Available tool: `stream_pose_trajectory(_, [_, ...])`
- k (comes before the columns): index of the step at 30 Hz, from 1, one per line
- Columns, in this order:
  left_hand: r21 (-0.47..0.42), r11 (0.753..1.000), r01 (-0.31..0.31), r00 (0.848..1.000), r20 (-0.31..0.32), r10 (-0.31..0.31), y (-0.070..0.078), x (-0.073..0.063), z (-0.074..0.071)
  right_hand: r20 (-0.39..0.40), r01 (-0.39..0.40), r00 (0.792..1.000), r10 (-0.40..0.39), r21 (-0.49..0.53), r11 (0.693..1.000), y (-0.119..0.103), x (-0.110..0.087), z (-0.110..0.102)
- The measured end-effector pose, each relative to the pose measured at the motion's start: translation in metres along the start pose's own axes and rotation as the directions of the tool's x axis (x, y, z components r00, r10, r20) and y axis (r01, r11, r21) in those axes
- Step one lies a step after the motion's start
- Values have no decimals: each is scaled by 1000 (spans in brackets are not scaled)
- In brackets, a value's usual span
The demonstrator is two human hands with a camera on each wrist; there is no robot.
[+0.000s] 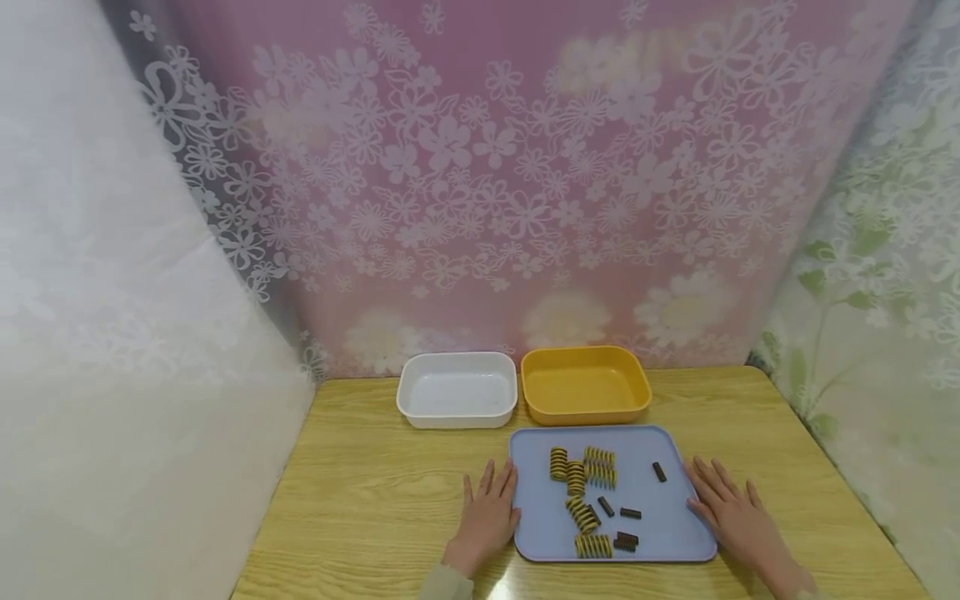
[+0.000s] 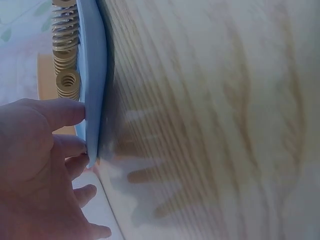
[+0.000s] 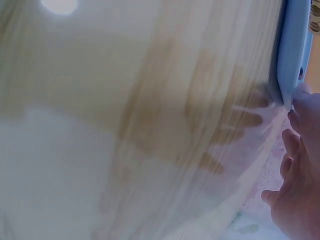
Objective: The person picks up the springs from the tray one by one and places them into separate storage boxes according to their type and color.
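Note:
A blue tray (image 1: 540,533) lies on the table, bearing several yellow-and-black coil springs (image 1: 594,546) and several smaller dark springs (image 1: 630,513). At the tray's left edge is my left hand (image 1: 486,517), fingers extended, the thumb and fingertips touching the rim. My right hand (image 1: 738,521) lies along the opposite edge with its fingers straight and spread, touching the rim. In the left wrist view, the left hand (image 2: 45,150) meets the blue rim (image 2: 93,75) below some springs (image 2: 66,85). The right wrist view has the right hand (image 3: 300,165) against the tray's other side (image 3: 292,55).
Behind the tray, a white bin (image 1: 457,392) and a yellow bin (image 1: 585,387) stand side by side. The wood-grain table (image 1: 360,500) is bounded by a pink floral curtain (image 1: 525,208) at the back and pale cloth at both sides.

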State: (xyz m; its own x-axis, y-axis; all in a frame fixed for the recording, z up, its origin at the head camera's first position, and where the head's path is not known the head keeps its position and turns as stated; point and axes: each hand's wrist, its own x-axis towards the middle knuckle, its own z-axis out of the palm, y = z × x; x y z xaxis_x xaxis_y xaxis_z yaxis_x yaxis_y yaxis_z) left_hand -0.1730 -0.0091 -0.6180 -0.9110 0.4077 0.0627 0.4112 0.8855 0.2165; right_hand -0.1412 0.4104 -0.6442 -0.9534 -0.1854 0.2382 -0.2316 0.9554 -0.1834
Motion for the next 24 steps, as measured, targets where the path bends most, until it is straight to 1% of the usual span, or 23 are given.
stream_pose_trajectory(4, [-19,1000,-1,1000,3,1,-6,-2,1,5,-14,1000,14,25,1000,-5,1,2])
stream_pose_trajectory(9, [-20,1000,0,1000,3,0,-13,-5,1,-17,0,1000,1,20,1000,-11,3,4])
stream_pose_trajectory(13, [-37,999,1,1000,3,-1,-16,-7,-2,2,-10,1000,10,19,1000,-15,6,5])
stream_pose_trajectory(17, [-43,999,-2,1000,-6,1,-20,-10,-4,19,-4,1000,3,10,1000,-19,8,5])
stream_pose_trajectory(20, [-49,999,6,1000,-17,-7,-23,-13,-5,28,12,1000,-12,9,1000,-23,9,6])
stream_pose_trajectory(24, [-62,998,20,999,-24,-22,-28,-16,-5,42,12,999,-13,13,1000,-29,11,8])
